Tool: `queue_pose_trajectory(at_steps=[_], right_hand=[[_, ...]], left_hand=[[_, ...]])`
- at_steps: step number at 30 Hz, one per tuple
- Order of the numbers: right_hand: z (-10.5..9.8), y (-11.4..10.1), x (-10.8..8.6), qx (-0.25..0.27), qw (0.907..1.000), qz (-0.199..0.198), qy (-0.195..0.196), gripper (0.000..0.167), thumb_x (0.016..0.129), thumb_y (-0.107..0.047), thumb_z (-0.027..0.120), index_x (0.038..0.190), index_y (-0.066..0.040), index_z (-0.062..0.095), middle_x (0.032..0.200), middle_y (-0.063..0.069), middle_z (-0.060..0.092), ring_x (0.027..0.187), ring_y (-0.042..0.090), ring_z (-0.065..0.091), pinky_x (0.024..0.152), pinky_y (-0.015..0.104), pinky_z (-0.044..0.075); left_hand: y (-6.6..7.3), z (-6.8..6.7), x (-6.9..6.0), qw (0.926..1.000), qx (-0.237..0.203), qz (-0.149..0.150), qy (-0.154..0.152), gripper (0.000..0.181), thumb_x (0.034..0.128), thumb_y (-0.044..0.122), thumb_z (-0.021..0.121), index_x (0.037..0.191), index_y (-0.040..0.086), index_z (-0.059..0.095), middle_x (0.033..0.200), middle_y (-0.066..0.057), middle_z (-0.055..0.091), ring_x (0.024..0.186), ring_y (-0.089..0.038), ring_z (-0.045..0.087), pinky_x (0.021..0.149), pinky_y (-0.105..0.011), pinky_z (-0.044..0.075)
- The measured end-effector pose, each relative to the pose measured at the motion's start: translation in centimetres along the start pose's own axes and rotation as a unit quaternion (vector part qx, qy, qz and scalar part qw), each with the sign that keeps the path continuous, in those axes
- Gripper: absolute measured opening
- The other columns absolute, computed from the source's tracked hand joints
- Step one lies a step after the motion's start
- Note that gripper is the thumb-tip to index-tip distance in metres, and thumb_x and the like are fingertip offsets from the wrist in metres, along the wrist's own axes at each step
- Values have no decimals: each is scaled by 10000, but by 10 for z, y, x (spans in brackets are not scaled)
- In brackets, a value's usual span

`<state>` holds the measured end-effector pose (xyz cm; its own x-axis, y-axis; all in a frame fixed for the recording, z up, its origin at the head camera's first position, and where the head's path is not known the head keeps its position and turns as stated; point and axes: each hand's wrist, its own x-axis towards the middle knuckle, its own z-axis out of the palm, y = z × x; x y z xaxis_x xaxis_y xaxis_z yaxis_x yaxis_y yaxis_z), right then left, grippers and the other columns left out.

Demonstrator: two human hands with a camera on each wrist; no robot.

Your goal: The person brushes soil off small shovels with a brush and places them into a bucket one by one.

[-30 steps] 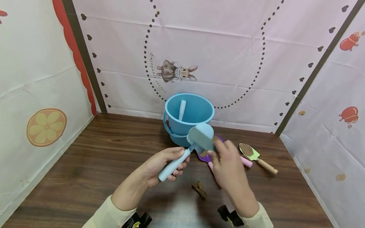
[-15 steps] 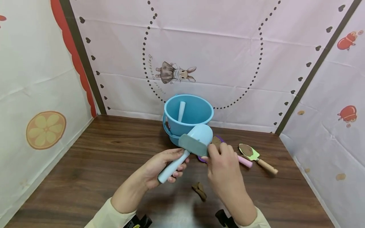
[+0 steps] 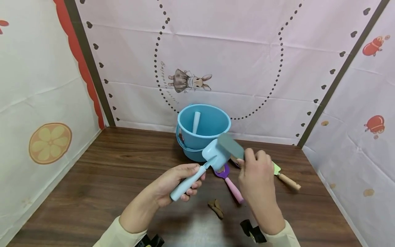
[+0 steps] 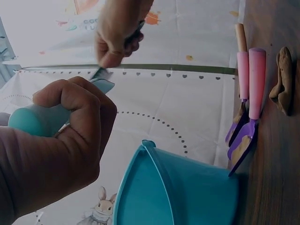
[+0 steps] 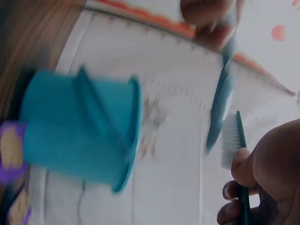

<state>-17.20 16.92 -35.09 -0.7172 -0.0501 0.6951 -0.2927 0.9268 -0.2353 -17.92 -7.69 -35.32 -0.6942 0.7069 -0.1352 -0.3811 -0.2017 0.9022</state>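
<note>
The left hand (image 3: pixel 172 181) grips a smooth, pale-blue shovel (image 3: pixel 213 155) by its rounded handle (image 3: pixel 186 185), raised before the bucket (image 3: pixel 197 140); the right hand (image 3: pixel 257 176) pinches a grey-green brush (image 3: pixel 230 146), whitish-bristled, just beside the broad blade (image 3: pixel 217 160).

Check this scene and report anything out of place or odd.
The brown lump stands out: it lies loose on the table, apart from the nearest pink-handled shovel, and its crumpled shape suggests a stray scrap. The rabbit on the backdrop lies sideways, which also looks odd. The blue shovel shows no visible damage.
</note>
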Motion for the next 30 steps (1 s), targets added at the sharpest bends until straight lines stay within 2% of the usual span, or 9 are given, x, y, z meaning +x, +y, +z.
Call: queue_pose_trajectory(at_steps=[5, 7, 9, 13, 16, 19, 25, 27, 30], right_hand=[[-2, -27, -11, 452, 9939, -923, -392, 300, 905, -290, 707, 861, -66, 512, 724, 37, 353, 643, 220, 379, 620, 348, 330], [0, -30, -13, 571, 9920, -1017, -491, 306, 883, -315, 700, 837, -94, 493, 719, 17, 319, 627, 188, 331, 615, 323, 298], [2, -27, -11, 593, 9938, -803, -485, 284, 890, -312, 700, 867, -92, 522, 721, 24, 340, 633, 202, 360, 618, 337, 309], [4, -8, -2, 495, 9977, 140, -435, 203, 925, -203, 717, 935, -70, 564, 759, 97, 426, 700, 317, 464, 659, 428, 364], [0, 3, 3, 348, 9962, 679, -431, 186, 964, -191, 678, 962, -51, 556, 798, 133, 435, 735, 341, 452, 693, 444, 351], [-6, 1, 2, 481, 9962, 567, -444, 201, 958, -199, 680, 964, -41, 555, 799, 124, 432, 726, 311, 436, 686, 412, 348], [-9, -25, -10, 900, 9906, -591, -840, 230, 894, -237, 733, 908, -84, 561, 740, 26, 385, 669, 195, 397, 662, 359, 355], [-7, -25, -10, 849, 9910, -566, -871, 239, 883, -245, 742, 898, -92, 559, 730, 24, 380, 659, 203, 396, 661, 371, 353], [-4, -15, -5, 673, 9947, -2, -777, 204, 924, -216, 718, 913, -90, 558, 739, 66, 424, 679, 268, 455, 659, 412, 374]], left_hand=[[2, -1, -2, 9998, -146, 25, 96, 295, 1108, 291, 366, 1149, 25, 487, 813, -15, 472, 620, -76, 451, 493, -177, 418], [2, -1, -2, 9998, -141, 40, 97, 287, 1108, 285, 368, 1171, 26, 476, 825, -20, 471, 624, -77, 448, 491, -177, 419], [2, -1, -2, 9999, -76, 47, 93, 279, 1106, 278, 378, 1154, 25, 485, 816, -21, 462, 614, -77, 442, 486, -178, 412], [1, -1, -2, 9999, 109, 37, 11, 293, 1104, 286, 390, 1076, 27, 525, 772, -11, 451, 589, -70, 435, 474, -175, 402], [1, -2, -2, 9998, 143, 36, -92, 301, 1103, 293, 392, 1061, 33, 540, 757, -5, 451, 584, -67, 435, 473, -174, 405], [0, -2, -2, 9999, 87, 61, -80, 300, 1103, 299, 393, 1067, 34, 530, 764, -5, 445, 588, -68, 430, 477, -177, 403], [2, -1, -2, 10000, -34, 18, 66, 294, 1107, 305, 379, 1121, 36, 496, 804, -15, 449, 608, -72, 431, 484, -181, 409], [2, -1, -2, 10000, 11, 29, 54, 289, 1109, 295, 374, 1117, 34, 497, 800, -17, 450, 604, -73, 430, 482, -182, 409], [3, -2, -3, 9998, 198, 28, 54, 286, 1105, 278, 383, 1078, 32, 527, 772, -11, 454, 589, -73, 430, 471, -182, 400]])
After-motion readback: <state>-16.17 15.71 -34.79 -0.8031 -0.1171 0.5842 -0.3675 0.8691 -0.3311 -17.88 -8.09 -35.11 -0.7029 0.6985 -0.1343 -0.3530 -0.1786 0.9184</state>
